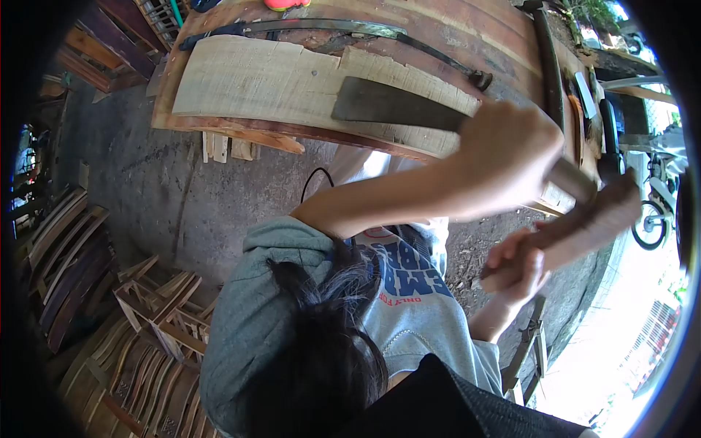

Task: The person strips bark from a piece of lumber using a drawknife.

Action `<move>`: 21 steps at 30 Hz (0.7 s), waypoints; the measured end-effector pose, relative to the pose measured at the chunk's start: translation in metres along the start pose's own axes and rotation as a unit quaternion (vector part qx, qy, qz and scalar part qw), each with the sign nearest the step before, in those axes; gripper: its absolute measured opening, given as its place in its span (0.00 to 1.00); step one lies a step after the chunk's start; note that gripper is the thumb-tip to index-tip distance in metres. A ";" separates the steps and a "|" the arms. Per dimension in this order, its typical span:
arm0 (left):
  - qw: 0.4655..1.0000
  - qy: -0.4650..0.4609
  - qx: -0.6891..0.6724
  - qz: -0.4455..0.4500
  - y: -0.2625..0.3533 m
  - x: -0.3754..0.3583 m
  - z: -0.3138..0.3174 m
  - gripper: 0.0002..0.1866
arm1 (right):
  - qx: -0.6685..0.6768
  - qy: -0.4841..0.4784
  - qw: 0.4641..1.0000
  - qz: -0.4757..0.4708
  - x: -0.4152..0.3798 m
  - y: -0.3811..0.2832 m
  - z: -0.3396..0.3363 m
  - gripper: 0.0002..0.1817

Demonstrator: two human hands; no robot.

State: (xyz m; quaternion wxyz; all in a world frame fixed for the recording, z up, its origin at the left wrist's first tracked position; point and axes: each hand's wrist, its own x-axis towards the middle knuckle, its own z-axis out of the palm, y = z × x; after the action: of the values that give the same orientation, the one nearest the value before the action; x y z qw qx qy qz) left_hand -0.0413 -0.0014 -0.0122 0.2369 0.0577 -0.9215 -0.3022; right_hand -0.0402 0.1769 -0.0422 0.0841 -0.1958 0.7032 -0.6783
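Note:
My left hand is closed in a fist around a machete. Its broad dark blade points left over a pale rough-edged plank, and its handle sticks out to the right of the fist. Below, my right hand has its fingers wrapped round the lower end of a thick piece of wood. That piece slants up to the right, close by the machete handle, and is smeared by motion. The plank lies along the near edge of the wooden table.
Behind the plank lies a long metal bar with a dark grip. Curved wooden pieces are stacked on the floor at lower left, beside a wooden frame. A bicycle wheel shows at the right, near the bright opening.

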 end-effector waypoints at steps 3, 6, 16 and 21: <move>0.999 0.021 0.025 -0.017 -0.014 -0.002 -0.010 0.08 | -0.014 -0.015 1.000 0.009 0.006 0.019 -0.012 0.29; 1.000 0.016 0.012 -0.003 -0.013 -0.013 -0.019 0.09 | 0.208 0.101 0.972 -0.037 0.011 0.015 -0.009 0.26; 0.992 -0.113 0.049 0.027 -0.018 -0.030 -0.008 0.11 | 0.115 0.056 0.992 0.004 0.000 0.028 -0.002 0.24; 0.980 -0.134 0.032 0.147 0.001 -0.040 -0.002 0.07 | 0.218 0.209 0.953 0.008 0.012 0.017 0.002 0.24</move>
State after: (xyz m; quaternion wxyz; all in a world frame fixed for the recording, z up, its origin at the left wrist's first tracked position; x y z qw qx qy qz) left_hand -0.0052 0.0085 -0.0266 0.1513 -0.1118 -0.9525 -0.2393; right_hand -0.0526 0.1702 -0.0574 -0.0190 -0.0206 0.5420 -0.8399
